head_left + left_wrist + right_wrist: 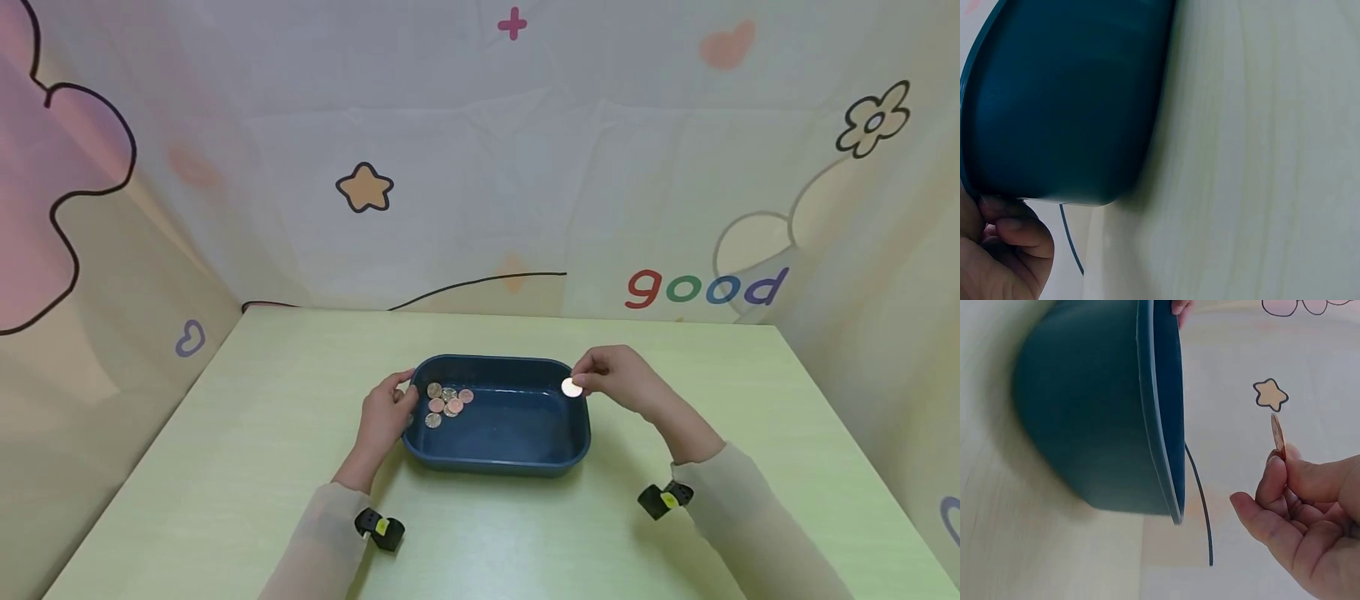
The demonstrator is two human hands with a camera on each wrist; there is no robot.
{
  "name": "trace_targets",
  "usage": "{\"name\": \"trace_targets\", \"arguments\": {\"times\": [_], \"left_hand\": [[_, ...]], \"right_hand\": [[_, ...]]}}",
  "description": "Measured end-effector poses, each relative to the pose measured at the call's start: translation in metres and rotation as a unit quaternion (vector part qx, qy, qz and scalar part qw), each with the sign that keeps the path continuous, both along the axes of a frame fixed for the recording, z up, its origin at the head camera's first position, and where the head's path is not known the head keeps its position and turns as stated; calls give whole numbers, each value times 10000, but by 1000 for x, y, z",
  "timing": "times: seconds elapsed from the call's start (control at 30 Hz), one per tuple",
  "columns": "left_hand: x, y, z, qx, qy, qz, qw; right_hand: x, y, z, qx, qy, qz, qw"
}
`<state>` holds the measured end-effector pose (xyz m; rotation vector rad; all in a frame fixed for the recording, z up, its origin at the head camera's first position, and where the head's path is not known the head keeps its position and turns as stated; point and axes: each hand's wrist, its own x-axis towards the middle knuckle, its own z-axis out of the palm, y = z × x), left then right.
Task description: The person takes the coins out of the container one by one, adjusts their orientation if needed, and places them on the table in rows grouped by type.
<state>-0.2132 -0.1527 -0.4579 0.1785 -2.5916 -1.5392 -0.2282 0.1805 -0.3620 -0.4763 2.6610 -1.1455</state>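
A dark blue rectangular basin [510,425] sits on the table. Several coins [447,403], some silvery and some coppery, lie inside it towards the left end. My left hand [385,417] grips the basin's left rim, thumb over the edge; in the left wrist view its curled fingers [1025,234] are against the outer wall. Just above the basin's right rim, my right hand [618,379] pinches a single coin [572,387] between thumb and fingertips. The right wrist view has that coin [1278,434] edge-on, apart from the basin.
The pale wood-grain table [247,417] extends around the basin on all sides. Behind it hangs a printed backdrop cloth [480,208] with a star, a flower and the word "good". A small black device with a yellow mark [381,529] is strapped at each wrist.
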Motion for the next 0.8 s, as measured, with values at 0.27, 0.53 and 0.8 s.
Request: {"name": "trace_targets", "arguments": {"times": [0.27, 0.53, 0.8], "left_hand": [[-1, 1, 0, -69, 3, -21, 10000], [1, -1, -2, -71, -37, -31, 10000], [0, 0, -1, -114, 37, -45, 9999]], "right_hand": [[-9, 20, 2, 173, 72, -222, 9996], [-15, 37, -8, 119, -390, -408, 9983], [-27, 49, -37, 138, -730, -575, 9956]]}}
